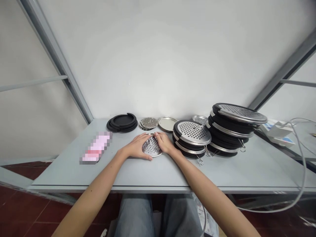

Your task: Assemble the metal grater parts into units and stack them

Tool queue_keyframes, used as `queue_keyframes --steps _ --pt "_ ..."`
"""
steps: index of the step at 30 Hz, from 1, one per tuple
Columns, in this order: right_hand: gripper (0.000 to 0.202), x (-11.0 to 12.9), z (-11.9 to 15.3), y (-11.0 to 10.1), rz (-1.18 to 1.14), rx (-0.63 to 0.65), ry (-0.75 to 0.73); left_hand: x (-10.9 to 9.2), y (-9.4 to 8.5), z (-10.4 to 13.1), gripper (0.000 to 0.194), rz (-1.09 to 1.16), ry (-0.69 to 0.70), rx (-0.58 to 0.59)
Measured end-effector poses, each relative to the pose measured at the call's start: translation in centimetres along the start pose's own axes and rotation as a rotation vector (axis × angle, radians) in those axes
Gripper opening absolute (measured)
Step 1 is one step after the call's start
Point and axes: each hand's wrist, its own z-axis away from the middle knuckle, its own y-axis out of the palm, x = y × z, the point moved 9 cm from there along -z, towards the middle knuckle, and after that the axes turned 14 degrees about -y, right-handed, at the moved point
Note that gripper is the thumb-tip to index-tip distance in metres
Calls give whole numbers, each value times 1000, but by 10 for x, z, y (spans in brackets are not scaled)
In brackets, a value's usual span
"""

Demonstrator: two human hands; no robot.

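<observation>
- Fingers (139, 138) of the left hand (135, 148) curve round the left rim of a grater disc (151, 146), thumb spread toward its near edge.
- Right hand (164, 143) lies along the far-right rim, its fingers bent over the edge. Whether either hand grips or only rests, cannot tell.
- Disc is on the worktop (153, 176), between both hands, just left of the short stack (194, 132). Toothed face points up; flat or slightly tilted, hard to say.
- Outline round, so its long axis is only the view's slant.
- Hidden: left rim and part of the far rim, under the hands; the underside too. Right thumb hard to separate from the fingers.
- Disc (200, 119) behind the short stack: partly covered.
- Tall stack (243, 113) overlaps the white box (276, 130).
- Pink item (97, 148) at left: blurred to blocks, unreadable.
- Forearms (105, 182) and denim legs (135, 214) run off the bottom edge.
</observation>
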Motion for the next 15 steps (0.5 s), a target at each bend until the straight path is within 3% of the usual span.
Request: queue_keyframes --steps 15 --pt "56 -12 -1 4 -66 -38 64 0 0 1 121 21 -12 9"
